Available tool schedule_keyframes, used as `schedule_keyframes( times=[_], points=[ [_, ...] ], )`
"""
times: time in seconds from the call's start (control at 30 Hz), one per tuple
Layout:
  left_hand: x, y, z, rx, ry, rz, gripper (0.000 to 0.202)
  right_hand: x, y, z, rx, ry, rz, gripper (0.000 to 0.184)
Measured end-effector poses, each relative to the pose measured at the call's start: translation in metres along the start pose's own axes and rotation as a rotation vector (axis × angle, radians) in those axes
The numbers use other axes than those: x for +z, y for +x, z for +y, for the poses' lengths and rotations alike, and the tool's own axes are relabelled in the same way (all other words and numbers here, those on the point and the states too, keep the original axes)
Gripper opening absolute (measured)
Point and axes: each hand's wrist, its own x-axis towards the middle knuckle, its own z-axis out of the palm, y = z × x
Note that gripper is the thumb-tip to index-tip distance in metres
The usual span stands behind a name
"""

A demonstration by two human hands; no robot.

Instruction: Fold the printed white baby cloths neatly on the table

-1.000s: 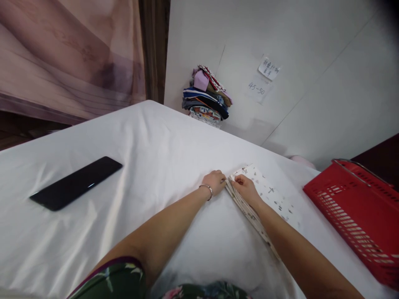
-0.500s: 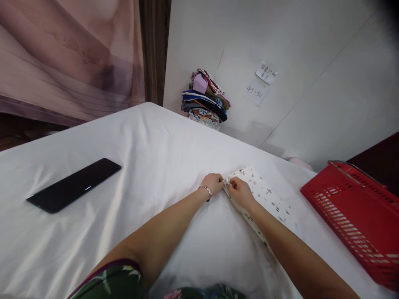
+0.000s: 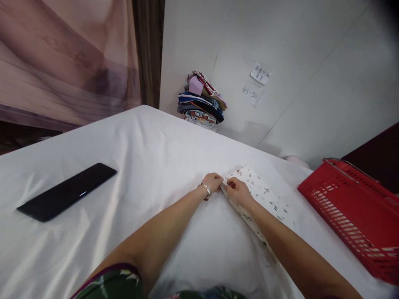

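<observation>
A white cloth garment with a small dark print (image 3: 260, 192) lies folded on the white sheet (image 3: 162, 149), right of centre. Its exact kind does not show. At its upper left corner, my left hand (image 3: 213, 182) pinches the edge between thumb and fingers, a bracelet on the wrist. Close beside it, my right hand (image 3: 239, 192) is closed on the same edge, with the fingertips curled in. My right forearm crosses over the cloth and hides part of its lower side.
A long black glossy panel (image 3: 67, 193) lies on the left. A red plastic basket (image 3: 349, 216) stands at the right edge. Beyond the far edge is a stack of folded clothes (image 3: 202, 101) by a white wall with paper notes (image 3: 260, 74). A pink curtain (image 3: 68, 58) hangs at upper left.
The view has shifted slightly, so most things sit a little further left. Both hands keep their hold on the garment's edge, with hardly any movement.
</observation>
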Motion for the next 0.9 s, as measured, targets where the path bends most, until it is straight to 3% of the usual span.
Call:
schedule_keyframes(
  times=[0.47,0.6,0.73,0.9],
  points=[
    [0.001,-0.003,-0.004,0.108,0.090,0.070,0.014,-0.005,0.009,-0.002,0.149,0.250,-0.031,0.025],
    [0.001,-0.003,-0.004,0.118,0.102,0.091,0.014,-0.009,0.012,-0.013,0.094,0.198,0.027,0.023],
    [0.001,-0.004,-0.004,0.123,0.119,0.115,0.013,-0.003,0.015,-0.009,0.048,0.049,-0.031,0.019],
    [-0.001,-0.006,0.001,0.108,0.117,0.102,0.027,0.004,0.011,0.003,0.005,0.170,-0.071,0.015]
  ],
)
